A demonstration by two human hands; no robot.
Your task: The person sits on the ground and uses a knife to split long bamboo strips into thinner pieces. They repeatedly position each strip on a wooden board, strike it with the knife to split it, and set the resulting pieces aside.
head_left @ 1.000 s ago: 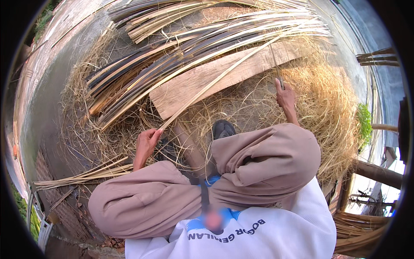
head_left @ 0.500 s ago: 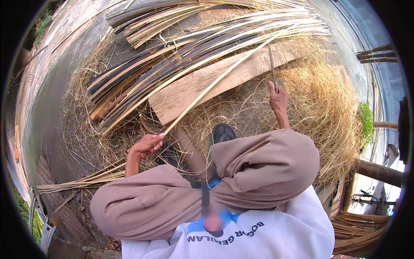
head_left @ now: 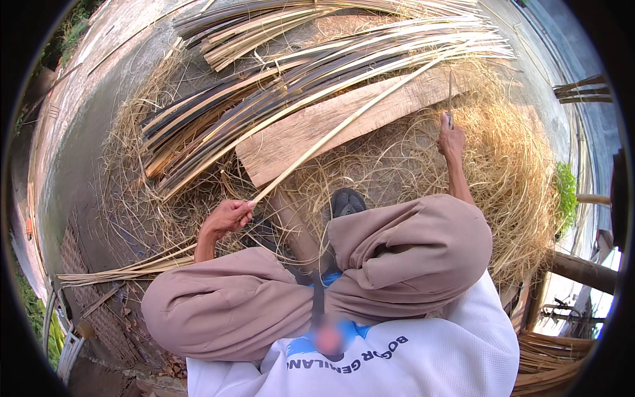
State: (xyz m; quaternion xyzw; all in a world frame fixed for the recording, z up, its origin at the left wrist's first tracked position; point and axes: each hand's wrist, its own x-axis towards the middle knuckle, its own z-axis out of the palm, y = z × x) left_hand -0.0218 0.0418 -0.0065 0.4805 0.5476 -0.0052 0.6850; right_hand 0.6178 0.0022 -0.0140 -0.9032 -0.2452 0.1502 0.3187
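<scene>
A long pale bamboo strip (head_left: 344, 126) slants from lower left to upper right across a flat wooden board (head_left: 264, 153). Its near end is pinched in my left hand (head_left: 228, 217), whose fingers are closed. Farther right, my right hand (head_left: 452, 137) is wrapped around the handle of a knife (head_left: 450, 99), with the thin blade pointing away from me. Knife and strip are apart. Behind the board lies a large bundle of bamboo strips (head_left: 291, 86), some with dark skin, others pale.
Curly bamboo shavings (head_left: 509, 178) are heaped on the right and scattered around the board. A second strip bundle (head_left: 264, 33) lies at the back. Thin strips (head_left: 126, 270) rest by my left knee. A wooden beam (head_left: 294, 231) runs between my legs toward the board.
My right hand has moved right and farther away with the knife, away from the strip. My left hand still holds the strip in nearly the same place.
</scene>
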